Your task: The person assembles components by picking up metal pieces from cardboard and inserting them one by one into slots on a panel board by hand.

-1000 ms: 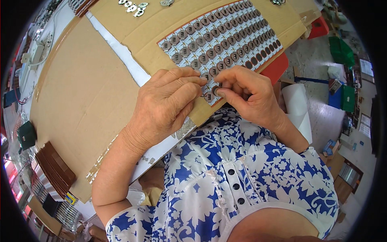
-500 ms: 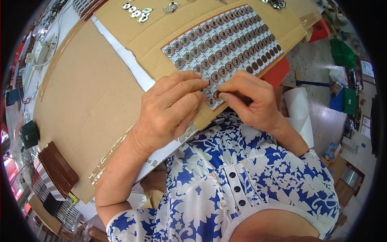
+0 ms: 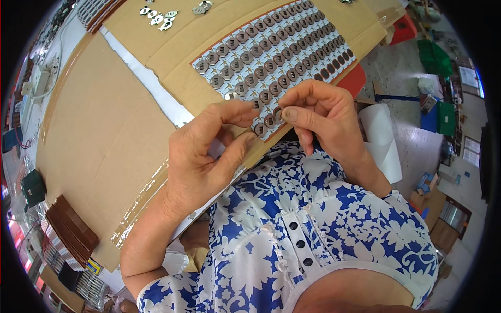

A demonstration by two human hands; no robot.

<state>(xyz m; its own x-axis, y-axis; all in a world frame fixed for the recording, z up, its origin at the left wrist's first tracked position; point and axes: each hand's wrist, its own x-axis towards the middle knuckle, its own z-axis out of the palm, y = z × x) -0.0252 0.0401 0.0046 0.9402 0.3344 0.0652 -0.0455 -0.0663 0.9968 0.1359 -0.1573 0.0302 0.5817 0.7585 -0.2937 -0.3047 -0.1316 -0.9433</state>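
A rectangular card sheet with a reddish-brown border lies before me, covered in rows of round brown discs with dark centre marks. My left hand hovers over its near left edge, thumb and curled fingers apart, holding nothing I can see. My right hand has thumb and forefinger at the rim of a round brown disc in the nearest row; its other fingers are loosely bent. Whether that disc rests fully on the sheet I cannot tell. A shiny silver disc shows just beyond my left hand.
The sheet rests on a cardboard-covered table. Loose silver metal pieces lie at the far side. Stacked brown strips sit at lower left, and a red bin is beside the table's right edge. A white roll stands at right.
My left hand has drawn back from the discs, its thumb and fingers parting. My right hand stays at the nearest row, at a disc's rim. The whole view has shifted slightly.
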